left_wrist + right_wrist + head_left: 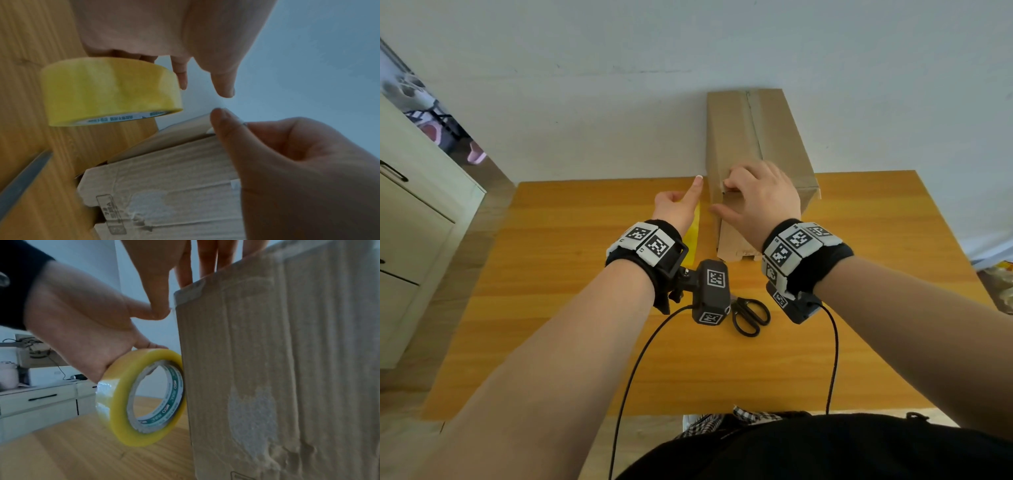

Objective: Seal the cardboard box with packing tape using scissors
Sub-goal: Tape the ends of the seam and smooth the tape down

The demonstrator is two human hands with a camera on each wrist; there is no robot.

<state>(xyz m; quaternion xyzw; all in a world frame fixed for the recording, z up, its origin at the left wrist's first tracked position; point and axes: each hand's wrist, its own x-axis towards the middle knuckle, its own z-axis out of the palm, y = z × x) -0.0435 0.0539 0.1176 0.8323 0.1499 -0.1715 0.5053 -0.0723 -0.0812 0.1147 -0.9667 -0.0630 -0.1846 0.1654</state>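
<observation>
Cardboard box (760,137) stands upright on end at the far edge of the table (558,274), against the pale wall (619,85); top flaps closed, with an older strip of tape along the centre seam (contents not visible). My right hand (760,198) sits on the near top corner of the box, fingers lying over the top edge and thumb pressing the free end of the clear tape (188,292) down onto that corner. My left hand (678,205) holds the yellow tape roll (141,397) just beside the box's left face, fingers wrapped round the roll's outer rim, index finger extended and pointing up. In the right wrist view the roll stands on edge, with its open core facing the camera and its far rim touching the cardboard; I cannot tell whether it rests on the table. Scissors (750,315), black-handled, lie on the table nearer to me, apart from the box, partly hidden behind my wrist cameras. Table is orange-toned wood grain. A cream cabinet (410,212) with dark drawer handles stands at left.
</observation>
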